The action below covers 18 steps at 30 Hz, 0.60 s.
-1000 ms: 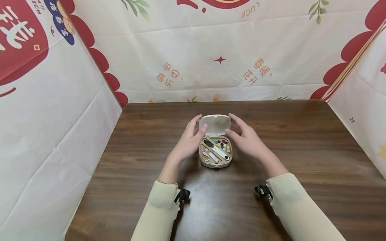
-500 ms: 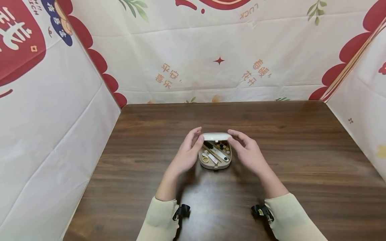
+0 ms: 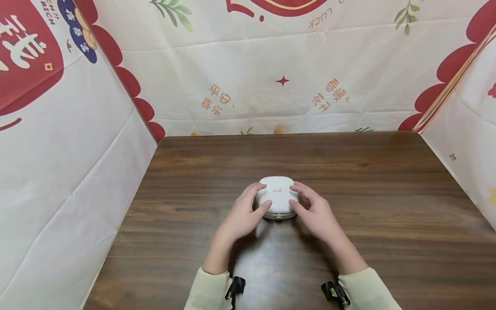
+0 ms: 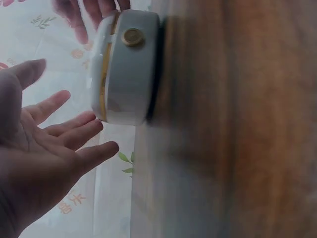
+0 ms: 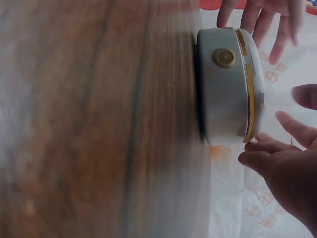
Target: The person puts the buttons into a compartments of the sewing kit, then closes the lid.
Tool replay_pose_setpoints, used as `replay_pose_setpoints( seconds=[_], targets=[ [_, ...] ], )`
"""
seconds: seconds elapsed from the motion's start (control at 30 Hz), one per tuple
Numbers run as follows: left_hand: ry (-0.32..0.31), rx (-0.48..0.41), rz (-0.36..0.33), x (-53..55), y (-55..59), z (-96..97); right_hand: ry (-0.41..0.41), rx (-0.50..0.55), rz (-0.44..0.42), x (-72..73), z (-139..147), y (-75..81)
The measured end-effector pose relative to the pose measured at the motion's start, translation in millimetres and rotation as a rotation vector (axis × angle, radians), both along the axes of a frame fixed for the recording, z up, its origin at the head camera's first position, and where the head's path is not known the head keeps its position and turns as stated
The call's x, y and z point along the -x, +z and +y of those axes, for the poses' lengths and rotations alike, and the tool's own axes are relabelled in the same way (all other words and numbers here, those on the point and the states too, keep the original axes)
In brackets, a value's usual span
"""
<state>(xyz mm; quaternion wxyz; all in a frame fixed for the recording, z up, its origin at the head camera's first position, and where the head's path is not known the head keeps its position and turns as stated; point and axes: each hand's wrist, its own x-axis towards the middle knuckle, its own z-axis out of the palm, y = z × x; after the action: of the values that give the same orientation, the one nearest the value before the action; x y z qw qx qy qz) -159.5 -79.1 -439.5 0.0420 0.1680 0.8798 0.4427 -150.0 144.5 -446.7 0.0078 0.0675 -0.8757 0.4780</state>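
A small white sewing kit case [image 3: 277,196] sits on the table with its lid down, its contents hidden. Faint lettering marks the lid. In the left wrist view a round gold clasp [image 4: 132,37] and a gold band [image 4: 105,74] show along its front. My left hand [image 3: 246,211] is at the case's left side, fingers spread and loosely bent, thumb over the lid's edge. On the opposite side my right hand [image 3: 315,211] mirrors it, fingertips right at the lid. The right wrist view shows the right hand's fingers [image 5: 267,148] extended beside the case.
The brown wooden table [image 3: 186,181] spreads around the case. Behind it hangs a white printed cloth [image 3: 248,73], with another cloth wall [image 3: 77,172] at the left and one at the right. A black wrist strap mount [image 3: 235,287] sits on the left sleeve.
The lid has swung from upright down onto the case, covering the buttons and tools inside. Both hands moved toward the person along with it, and their fingers now lie over the lid's sides.
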Motion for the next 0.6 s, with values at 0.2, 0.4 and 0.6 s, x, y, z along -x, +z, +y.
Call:
replay_pose_setpoints(
  seconds=[0.2, 0.4, 0.6],
  targets=[
    [0.033, 0.146, 0.041, -2.2, -8.4, 3.2, 0.029, -0.260, 0.013, -5.1, -4, 1.0],
    [0.046, 0.267, 0.078, -3.9, -11.6, 5.5, 0.026, -0.362, 0.078, -13.0, -7, 4.6],
    [0.056, 0.273, 0.016, -4.1, -4.8, 4.0, 0.032, -0.375, 0.073, -13.7, -8, 7.9]
  ],
)
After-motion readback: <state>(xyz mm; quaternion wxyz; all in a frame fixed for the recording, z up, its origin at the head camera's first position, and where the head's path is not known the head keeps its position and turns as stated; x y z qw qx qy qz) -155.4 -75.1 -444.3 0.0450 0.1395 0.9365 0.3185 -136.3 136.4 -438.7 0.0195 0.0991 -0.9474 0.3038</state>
